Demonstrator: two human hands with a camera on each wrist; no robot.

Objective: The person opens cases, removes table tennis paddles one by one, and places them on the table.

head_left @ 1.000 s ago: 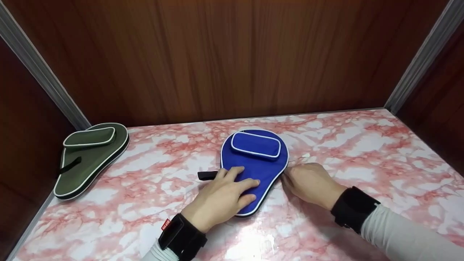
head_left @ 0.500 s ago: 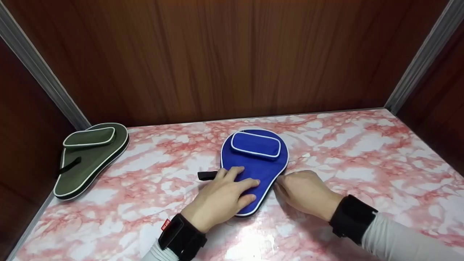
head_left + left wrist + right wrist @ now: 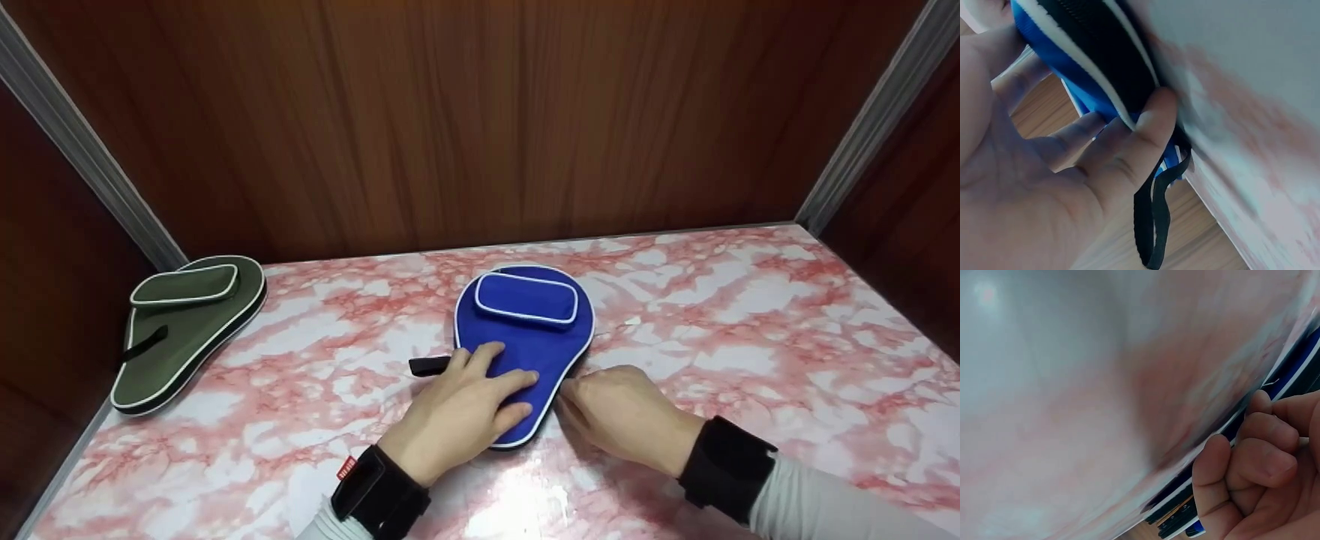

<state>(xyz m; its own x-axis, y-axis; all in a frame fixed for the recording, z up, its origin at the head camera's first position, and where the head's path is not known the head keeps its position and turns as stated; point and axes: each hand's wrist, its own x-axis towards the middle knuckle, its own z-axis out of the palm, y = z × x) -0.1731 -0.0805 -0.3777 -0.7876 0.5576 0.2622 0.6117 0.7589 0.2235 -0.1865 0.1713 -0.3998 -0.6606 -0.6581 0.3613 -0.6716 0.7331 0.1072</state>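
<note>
A blue table tennis bat case (image 3: 532, 352) with white piping and a raised pocket lies flat on the marbled table. My left hand (image 3: 454, 412) rests on its narrower part, fingers spread and pressing the top. In the left wrist view, the little finger (image 3: 1154, 124) lies against the case's black side. A black strap loop (image 3: 1154, 225) hangs there. My right hand (image 3: 626, 412) is at the right edge, thumb and forefinger pinching at the side seam. The zipper pull itself is hidden by the fingers. Beyond them, the black zipper band (image 3: 1176, 517) shows an orange line between its halves.
A green bat case (image 3: 180, 330) of the same shape lies at the table's far left, beside the left wall. Brown wood-grain panels (image 3: 480, 127) enclose the pink-and-white table (image 3: 735, 330) at the back and sides.
My right hand has slid along the blue case's right edge, towards me and to the left. The left hand stays on the case, which has shifted very slightly left.
</note>
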